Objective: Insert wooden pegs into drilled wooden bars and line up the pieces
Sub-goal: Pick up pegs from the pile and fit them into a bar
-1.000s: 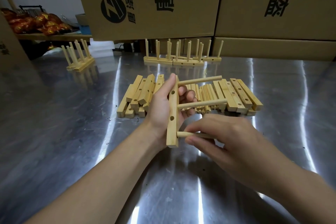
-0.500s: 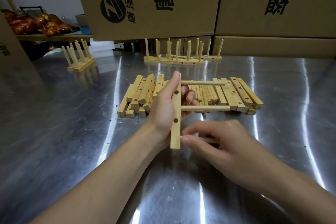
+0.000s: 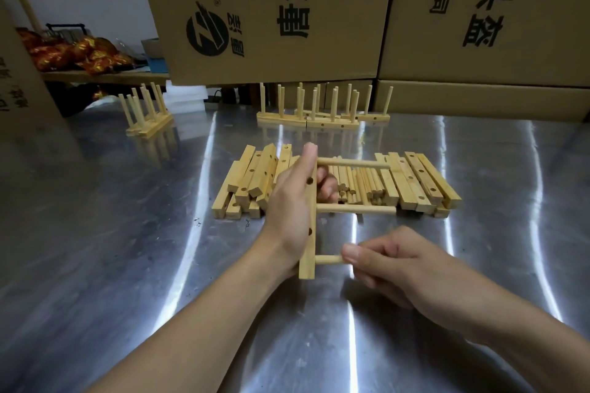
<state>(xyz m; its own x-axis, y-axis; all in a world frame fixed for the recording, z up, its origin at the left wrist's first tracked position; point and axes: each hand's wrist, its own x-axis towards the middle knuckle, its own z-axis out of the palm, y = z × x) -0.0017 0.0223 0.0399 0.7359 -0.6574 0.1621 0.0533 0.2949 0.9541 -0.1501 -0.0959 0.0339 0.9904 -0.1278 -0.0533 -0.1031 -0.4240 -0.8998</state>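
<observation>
1. The drilled bar (image 3: 308, 265) I hold is pale, unvarnished wood, matt and smooth.
2. The lowest peg (image 3: 329, 259) I pinch is the same bare wood, smoothly rounded.
3. My table (image 3: 127, 249) is glossy sheet metal, streaked with reflections.
4. The boxes (image 3: 287, 51) are matt brown cardboard.
5. The wrappers (image 3: 79, 56) look like shiny foil.

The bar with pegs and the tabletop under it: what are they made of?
The bar and its pegs look like pale unfinished wood, matte with faint grain. The tabletop seems brushed metal, probably stainless steel: it mirrors lights in long streaks.
</observation>
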